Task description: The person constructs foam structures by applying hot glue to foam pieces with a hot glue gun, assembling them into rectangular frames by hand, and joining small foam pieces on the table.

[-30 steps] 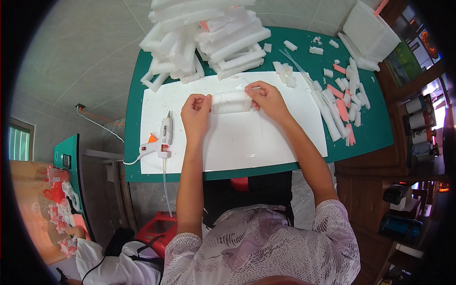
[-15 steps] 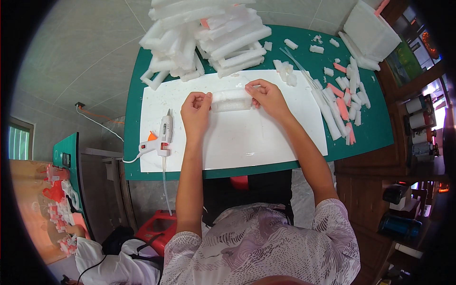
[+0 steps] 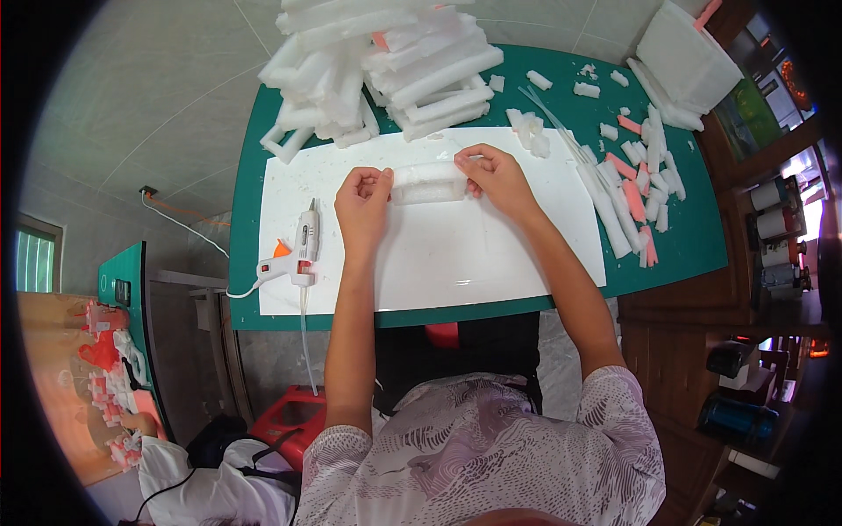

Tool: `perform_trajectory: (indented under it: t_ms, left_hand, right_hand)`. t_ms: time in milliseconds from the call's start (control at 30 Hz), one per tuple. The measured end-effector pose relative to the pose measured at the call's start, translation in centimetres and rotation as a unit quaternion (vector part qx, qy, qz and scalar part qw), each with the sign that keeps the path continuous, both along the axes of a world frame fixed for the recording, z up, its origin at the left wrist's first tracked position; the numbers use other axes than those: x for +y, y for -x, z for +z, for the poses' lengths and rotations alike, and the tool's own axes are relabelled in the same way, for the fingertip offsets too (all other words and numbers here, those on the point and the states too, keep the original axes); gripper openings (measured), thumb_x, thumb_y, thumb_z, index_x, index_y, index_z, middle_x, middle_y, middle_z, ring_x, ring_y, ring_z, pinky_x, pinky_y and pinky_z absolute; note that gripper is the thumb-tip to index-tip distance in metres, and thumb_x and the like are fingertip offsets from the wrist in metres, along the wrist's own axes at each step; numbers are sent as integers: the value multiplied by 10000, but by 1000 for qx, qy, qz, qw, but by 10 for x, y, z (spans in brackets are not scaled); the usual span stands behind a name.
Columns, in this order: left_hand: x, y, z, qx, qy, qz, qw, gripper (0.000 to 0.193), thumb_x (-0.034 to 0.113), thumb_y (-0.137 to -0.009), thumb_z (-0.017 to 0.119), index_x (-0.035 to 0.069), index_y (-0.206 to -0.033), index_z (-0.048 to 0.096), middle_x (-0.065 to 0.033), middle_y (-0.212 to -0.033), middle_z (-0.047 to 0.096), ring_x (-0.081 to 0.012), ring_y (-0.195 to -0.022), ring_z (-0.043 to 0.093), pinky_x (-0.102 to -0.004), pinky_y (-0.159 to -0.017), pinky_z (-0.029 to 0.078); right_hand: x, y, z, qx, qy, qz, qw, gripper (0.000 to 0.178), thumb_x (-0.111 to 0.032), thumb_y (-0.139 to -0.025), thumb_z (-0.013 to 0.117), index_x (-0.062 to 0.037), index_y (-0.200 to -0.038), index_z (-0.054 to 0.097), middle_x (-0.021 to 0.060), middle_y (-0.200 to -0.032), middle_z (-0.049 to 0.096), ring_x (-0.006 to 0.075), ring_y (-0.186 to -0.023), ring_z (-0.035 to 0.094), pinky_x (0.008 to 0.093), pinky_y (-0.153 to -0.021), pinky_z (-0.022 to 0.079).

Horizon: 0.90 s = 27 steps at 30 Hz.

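A white foam piece, shaped like a short rectangular frame, lies at the middle of the white board. My left hand pinches its left end between thumb and fingers. At its right end my right hand closes on the upper corner with fingertips. Left of my left forearm rests a white hot glue gun with an orange trigger, its nozzle pointing away from me and a clear glue stick hanging from its back over the table edge.
Tall stacks of white foam frames stand at the back of the green table. To the right lie loose white and pink foam pieces and clear glue sticks. A foam block stands far right; a red stool is below left.
Both hands keep their grip on the foam piece. Almost nothing has moved; the whole view has shifted very slightly.
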State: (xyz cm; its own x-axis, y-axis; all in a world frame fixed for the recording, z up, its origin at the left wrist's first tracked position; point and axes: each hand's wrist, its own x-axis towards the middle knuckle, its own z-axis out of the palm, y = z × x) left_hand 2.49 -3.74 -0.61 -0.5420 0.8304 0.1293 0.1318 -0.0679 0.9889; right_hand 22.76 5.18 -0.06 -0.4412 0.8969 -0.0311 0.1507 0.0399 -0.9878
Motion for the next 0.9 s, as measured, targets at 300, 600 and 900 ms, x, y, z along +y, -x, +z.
perform_trajectory:
  t_ms: [300, 600, 900]
  left_hand:
    - [-3, -2, 0, -15, -12, -3, 1000, 168, 143, -902, 660, -14, -883, 604, -14, -728, 587, -63, -624, 531, -197, -585, 421]
    - [-9, 3, -9, -36, -30, -5, 999, 136, 37, -944, 488, -12, -1020, 590, -73, -906, 619, -106, -774, 574, -240, -703, 499]
    - [-14, 10, -12, 126, 13, -111, 986, 519, -107, -747, 548, 54, -1237, 490, -109, -1125, 624, -195, -988, 604, -248, -838, 484]
  right_hand:
    - [-2, -1, -4, 25, -6, -10, 1000, 227, -222, -923, 633, -18, -1021, 653, 30, -671, 602, 89, -580, 527, 226, -538, 425]
    - [8, -13, -8, 76, 8, 15, 997, 203, -150, -964, 518, -38, -1082, 639, 30, -789, 592, 99, -656, 548, 225, -607, 469]
    - [-1, -25, 13, -60, -126, 141, 980, 441, -82, -838, 667, -77, -1269, 574, 64, -1122, 574, 108, -938, 558, 253, -783, 495]
